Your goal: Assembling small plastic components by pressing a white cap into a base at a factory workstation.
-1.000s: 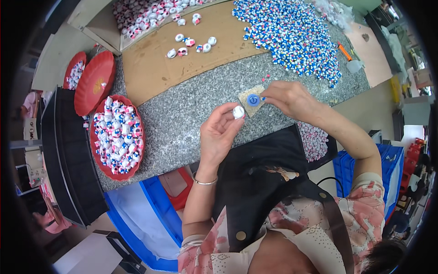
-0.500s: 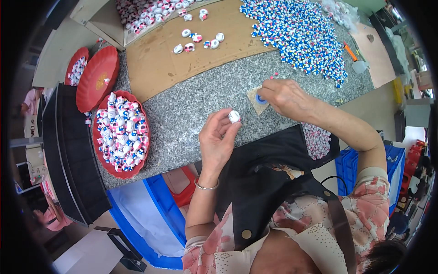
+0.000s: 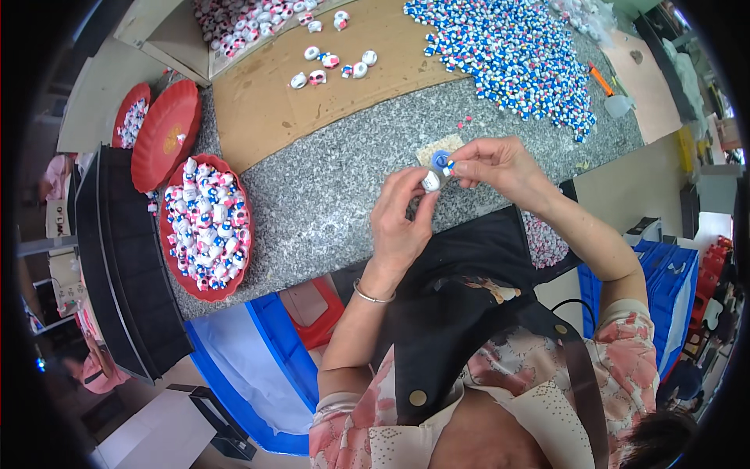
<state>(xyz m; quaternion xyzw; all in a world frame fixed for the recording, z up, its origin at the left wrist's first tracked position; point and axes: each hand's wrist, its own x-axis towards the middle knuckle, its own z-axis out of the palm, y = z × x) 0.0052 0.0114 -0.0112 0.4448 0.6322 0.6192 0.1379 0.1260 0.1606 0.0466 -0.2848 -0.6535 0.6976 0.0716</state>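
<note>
My left hand [image 3: 402, 217] pinches a small white round piece [image 3: 430, 181] between thumb and fingertips. My right hand [image 3: 492, 164] holds a small blue cap piece [image 3: 442, 159] by its fingertips, right against the white piece. Both hands meet above the near edge of the grey speckled counter [image 3: 328, 187]. A small tan pad [image 3: 430, 148] lies on the counter just behind them. A big heap of blue, white and pink pieces [image 3: 508, 55] covers the counter beyond my right hand.
A red tray [image 3: 205, 223] full of finished white, blue and pink pieces sits at the left. Two more red trays [image 3: 160, 133] lie behind it. A brown cardboard sheet [image 3: 312, 86] carries several loose white pieces. Blue crates [image 3: 664, 289] stand at lower right.
My left hand has come back toward my right hand with the white piece. My right hand has lifted the blue piece off the counter, and the two pieces now touch.
</note>
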